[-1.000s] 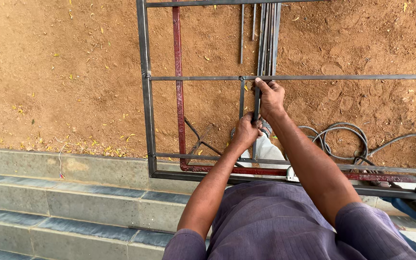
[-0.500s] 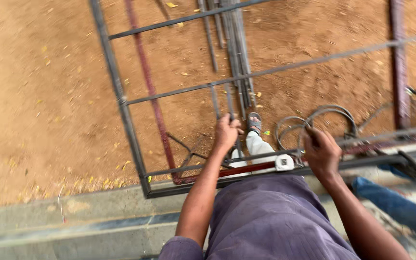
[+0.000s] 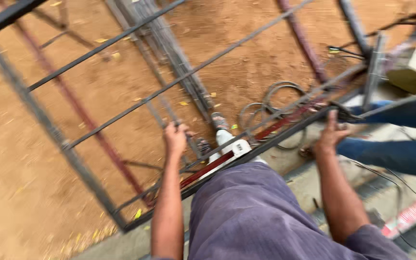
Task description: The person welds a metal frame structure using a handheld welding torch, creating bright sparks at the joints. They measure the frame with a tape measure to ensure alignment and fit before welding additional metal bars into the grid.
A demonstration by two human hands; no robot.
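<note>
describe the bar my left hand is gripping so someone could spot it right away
Start at the big grey metal frame over the sandy ground. The left hand grips a short thin upright bar near its lower edge, unlike the long crossbars.

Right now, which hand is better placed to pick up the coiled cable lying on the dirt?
Probably the right hand: it grips the metal frame bottom rail close beside the coiled cable. The left hand holds an upright bar farther away.

- The metal frame (image 3: 49,127) leaves wide open bays between its thin crossbars, with bare dirt ground (image 3: 20,159) behind them.
- A bundle of steel rods (image 3: 169,53) blocks the middle bay.
- Coiled cable (image 3: 270,103) clutters the gap between left hand (image 3: 175,137) and right hand (image 3: 332,135).
- Another person's legs (image 3: 400,130) close off the right side.
</note>
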